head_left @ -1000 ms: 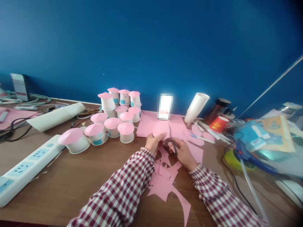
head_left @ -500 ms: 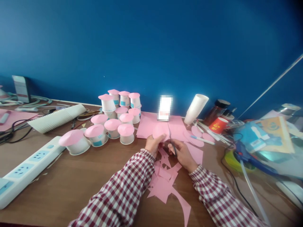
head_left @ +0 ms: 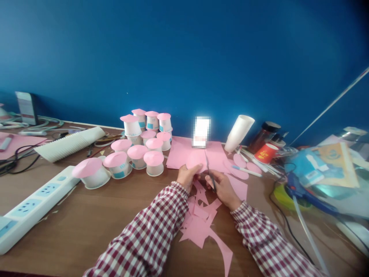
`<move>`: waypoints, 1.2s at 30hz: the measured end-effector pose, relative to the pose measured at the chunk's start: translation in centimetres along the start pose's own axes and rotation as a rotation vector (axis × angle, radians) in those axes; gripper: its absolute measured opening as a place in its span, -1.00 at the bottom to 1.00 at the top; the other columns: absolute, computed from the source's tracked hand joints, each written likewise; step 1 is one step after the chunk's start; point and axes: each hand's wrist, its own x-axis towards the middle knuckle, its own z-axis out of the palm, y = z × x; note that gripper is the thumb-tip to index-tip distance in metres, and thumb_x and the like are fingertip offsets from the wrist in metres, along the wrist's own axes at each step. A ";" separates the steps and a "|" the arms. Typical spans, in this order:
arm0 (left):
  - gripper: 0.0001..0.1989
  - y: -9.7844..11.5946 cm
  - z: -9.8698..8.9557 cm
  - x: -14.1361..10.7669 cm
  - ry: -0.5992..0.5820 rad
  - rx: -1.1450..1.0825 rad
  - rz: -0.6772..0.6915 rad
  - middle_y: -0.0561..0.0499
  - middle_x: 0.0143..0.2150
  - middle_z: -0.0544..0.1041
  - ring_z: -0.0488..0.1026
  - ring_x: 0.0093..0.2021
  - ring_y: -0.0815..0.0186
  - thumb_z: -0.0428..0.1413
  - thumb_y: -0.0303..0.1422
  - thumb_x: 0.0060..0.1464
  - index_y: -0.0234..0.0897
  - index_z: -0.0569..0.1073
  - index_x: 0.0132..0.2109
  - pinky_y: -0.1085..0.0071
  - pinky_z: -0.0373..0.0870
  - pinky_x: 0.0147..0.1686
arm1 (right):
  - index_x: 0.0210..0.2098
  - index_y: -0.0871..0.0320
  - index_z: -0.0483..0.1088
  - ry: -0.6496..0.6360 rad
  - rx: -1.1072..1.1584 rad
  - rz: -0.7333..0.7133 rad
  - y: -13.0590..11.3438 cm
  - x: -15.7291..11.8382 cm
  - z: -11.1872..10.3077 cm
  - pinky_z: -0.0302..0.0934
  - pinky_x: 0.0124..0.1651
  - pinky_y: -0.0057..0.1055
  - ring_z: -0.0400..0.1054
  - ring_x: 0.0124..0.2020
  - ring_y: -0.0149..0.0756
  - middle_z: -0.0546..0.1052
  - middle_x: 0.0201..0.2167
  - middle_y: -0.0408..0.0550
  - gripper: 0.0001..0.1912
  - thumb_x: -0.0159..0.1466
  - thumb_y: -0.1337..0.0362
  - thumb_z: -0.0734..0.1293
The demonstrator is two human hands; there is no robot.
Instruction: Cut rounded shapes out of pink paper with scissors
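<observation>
My left hand (head_left: 188,175) is closed on a piece of pink paper (head_left: 196,158), thumb on top. In my right hand (head_left: 226,188) is a pair of scissors (head_left: 211,179), fingers wrapped round the handles. The blades point away from me at the right side of the paper piece. Beneath both hands lie pink paper scraps (head_left: 198,231) in a loose heap. Behind them a stack of pink sheets (head_left: 177,154) rests on the table, and cut pink rounds (head_left: 240,173) lie to the right beside a pen (head_left: 246,171).
Several paper cups with pink cone tops (head_left: 137,156) stand at left, near a white power strip (head_left: 37,204) and a stack of cups lying down (head_left: 72,144). At right are a tilted cup stack (head_left: 239,132), a red cup (head_left: 266,153) and a blue glue gun (head_left: 311,198) with cables.
Almost nothing differs. Both hands, the paper and the scissors stay in nearly the same place.
</observation>
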 end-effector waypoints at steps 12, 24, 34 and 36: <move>-0.68 -0.2 -0.2 0.2 0.017 -0.003 0.011 0.07 -0.62 0.39 0.25 -0.67 0.50 0.37 -0.37 -0.34 -0.45 0.46 -0.42 0.54 0.22 -0.70 | -0.14 0.24 0.44 0.015 -0.023 -0.005 0.4 0.1 0.0 0.19 -0.51 -0.47 0.23 -0.59 -0.41 0.33 -0.63 -0.21 -0.66 0.23 0.10 0.32; -0.68 -0.2 -0.1 0.2 0.036 0.003 0.006 -0.02 -0.52 0.47 0.32 -0.62 0.47 0.36 -0.37 -0.30 -0.47 0.48 -0.36 0.53 0.24 -0.68 | -0.18 0.24 0.44 0.011 0.008 0.017 -0.3 0.0 0.2 0.20 -0.50 -0.44 0.22 -0.59 -0.40 0.34 -0.63 -0.19 -0.62 0.20 0.04 0.33; -0.67 -0.3 -0.2 0.3 0.014 0.026 0.019 -0.06 -0.52 0.49 0.33 -0.62 0.44 0.37 -0.36 -0.32 -0.48 0.49 -0.39 0.52 0.21 -0.70 | -0.23 0.21 0.43 0.002 0.011 0.012 -0.4 0.1 0.2 0.19 -0.49 -0.44 0.21 -0.58 -0.39 0.33 -0.62 -0.20 -0.60 0.18 -0.02 0.33; -0.68 -0.2 -0.1 0.2 0.019 0.022 0.019 -0.05 -0.53 0.48 0.33 -0.62 0.44 0.37 -0.37 -0.33 -0.48 0.49 -0.40 0.52 0.21 -0.70 | -0.24 0.20 0.43 0.001 -0.001 0.012 -0.7 0.0 0.2 0.18 -0.50 -0.44 0.21 -0.58 -0.39 0.33 -0.62 -0.19 -0.61 0.19 -0.02 0.32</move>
